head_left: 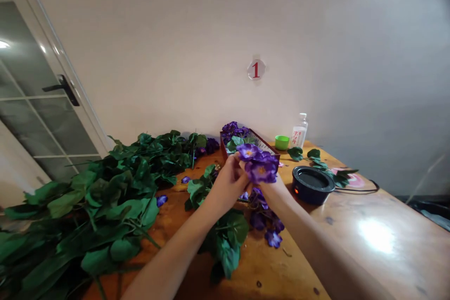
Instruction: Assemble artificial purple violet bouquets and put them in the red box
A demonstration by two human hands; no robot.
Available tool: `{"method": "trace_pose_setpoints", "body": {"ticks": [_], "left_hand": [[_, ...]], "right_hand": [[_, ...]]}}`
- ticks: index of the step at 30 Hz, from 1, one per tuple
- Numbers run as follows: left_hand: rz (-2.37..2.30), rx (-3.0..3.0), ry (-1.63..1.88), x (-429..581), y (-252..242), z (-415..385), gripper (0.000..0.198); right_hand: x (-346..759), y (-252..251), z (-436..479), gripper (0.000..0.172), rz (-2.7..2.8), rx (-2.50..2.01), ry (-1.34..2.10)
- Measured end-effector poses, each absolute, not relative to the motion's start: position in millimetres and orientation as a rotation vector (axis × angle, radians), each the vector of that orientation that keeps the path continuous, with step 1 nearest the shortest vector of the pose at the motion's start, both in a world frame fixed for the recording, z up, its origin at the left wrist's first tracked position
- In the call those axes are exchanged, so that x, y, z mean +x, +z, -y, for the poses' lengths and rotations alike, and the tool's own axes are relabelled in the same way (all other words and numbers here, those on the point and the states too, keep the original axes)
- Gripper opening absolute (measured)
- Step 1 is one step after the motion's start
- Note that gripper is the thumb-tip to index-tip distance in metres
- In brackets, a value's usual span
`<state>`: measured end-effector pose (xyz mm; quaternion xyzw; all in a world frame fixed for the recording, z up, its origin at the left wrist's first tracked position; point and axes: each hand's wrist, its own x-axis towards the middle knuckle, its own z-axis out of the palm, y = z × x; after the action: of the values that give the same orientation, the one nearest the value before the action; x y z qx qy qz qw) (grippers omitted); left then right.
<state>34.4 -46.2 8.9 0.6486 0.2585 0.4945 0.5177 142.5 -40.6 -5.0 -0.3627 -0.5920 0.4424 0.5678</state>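
Note:
Purple artificial flowers (260, 168) with yellow centres are held up over the table in front of me. My left hand (230, 179) is closed, its fingers pinched at the left side of these flowers. My right hand (270, 188) is right behind and below the blooms, which hide its fingers. Beneath my hands lie green leaf sprays (230, 232) and more purple flowers (272, 238) on the wooden table. Just beyond the held flowers stands a dark red box (225, 146) with purple flowers and leaves in it.
A large heap of green artificial leaves (116, 201) covers the left. To the right stand a dark round pot (312, 185) with an orange light and cord, a green cup (281, 142), a bottle (299, 131) and a leafy stem (318, 159). A wall (176, 56) rises behind the table.

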Motion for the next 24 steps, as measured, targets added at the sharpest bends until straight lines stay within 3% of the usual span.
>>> {"method": "trace_pose_setpoints", "body": {"ticks": [14,16,19,24], "left_hand": [[-0.548,1.692,0.802,9.8,20.0,48.0,0.031],[-0.842,2.016,0.726,6.3,14.1,44.7,0.041],[-1.318,2.425,0.308,5.1,-4.4,35.4,0.054],[-1.481,2.470,0.073,19.9,-41.6,21.2,0.042]], "right_hand": [[161.7,22.2,60.9,0.032,1.043,-0.497,1.510],[167.8,24.4,58.5,0.032,1.010,-0.557,1.430],[183.0,29.8,56.3,0.031,1.019,-0.634,1.235],[199.2,38.8,62.7,0.029,1.128,-0.717,1.017]]}}
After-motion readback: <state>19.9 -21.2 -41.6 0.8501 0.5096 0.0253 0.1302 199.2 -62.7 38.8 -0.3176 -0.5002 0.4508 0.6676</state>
